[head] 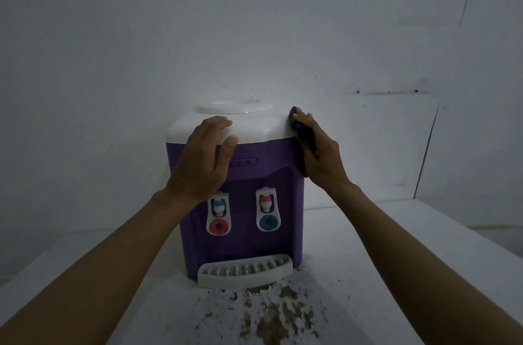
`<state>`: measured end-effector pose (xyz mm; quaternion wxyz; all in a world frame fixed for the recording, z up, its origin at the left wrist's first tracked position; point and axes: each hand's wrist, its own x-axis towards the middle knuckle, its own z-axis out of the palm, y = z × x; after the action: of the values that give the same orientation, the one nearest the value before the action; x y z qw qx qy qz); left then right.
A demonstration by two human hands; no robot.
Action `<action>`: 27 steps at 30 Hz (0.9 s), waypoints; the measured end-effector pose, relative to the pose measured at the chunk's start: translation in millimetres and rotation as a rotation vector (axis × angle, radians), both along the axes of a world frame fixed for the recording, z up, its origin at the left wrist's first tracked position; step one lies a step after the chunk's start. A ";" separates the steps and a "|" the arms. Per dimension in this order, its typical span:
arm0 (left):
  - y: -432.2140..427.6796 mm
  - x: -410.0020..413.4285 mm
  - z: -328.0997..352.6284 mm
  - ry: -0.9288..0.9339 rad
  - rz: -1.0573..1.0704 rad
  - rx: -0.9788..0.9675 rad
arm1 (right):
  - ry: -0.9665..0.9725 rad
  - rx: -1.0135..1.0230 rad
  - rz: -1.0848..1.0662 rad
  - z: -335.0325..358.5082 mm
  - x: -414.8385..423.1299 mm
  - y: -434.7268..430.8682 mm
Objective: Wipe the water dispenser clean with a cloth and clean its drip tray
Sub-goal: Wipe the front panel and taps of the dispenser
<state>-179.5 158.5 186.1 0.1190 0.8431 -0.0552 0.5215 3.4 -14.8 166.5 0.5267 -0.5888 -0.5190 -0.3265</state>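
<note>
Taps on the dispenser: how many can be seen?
2. The left tap sits on the purple front just below the left hand; the right tap is beside it. Both are above the drip tray. None seems hidden.

Dim room; plain pale wall (254, 19) with seams; white table (382, 259), paint flaked brown near front.
</note>
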 end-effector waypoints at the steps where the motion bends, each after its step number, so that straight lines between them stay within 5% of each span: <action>1: -0.2 -0.2 -0.5 0.001 0.000 0.000 | 0.008 0.009 0.001 -4.9 -0.6 0.4; 15: -4.7 3.6 -4.1 -0.027 0.018 -0.012 | -0.225 -0.185 -0.082 -84.8 0.9 -14.5; 22: -4.8 -1.2 -4.1 0.023 0.012 -0.011 | -0.071 0.037 -0.100 -42.8 -11.7 3.8; 27: -4.5 -1.6 -3.7 0.006 0.009 0.001 | -0.212 0.009 -0.145 -21.3 -12.0 11.6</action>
<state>-181.1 154.1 182.3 0.1164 0.8449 -0.0516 0.5195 -8.6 -3.2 145.2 0.4466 -0.5843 -0.5264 -0.4266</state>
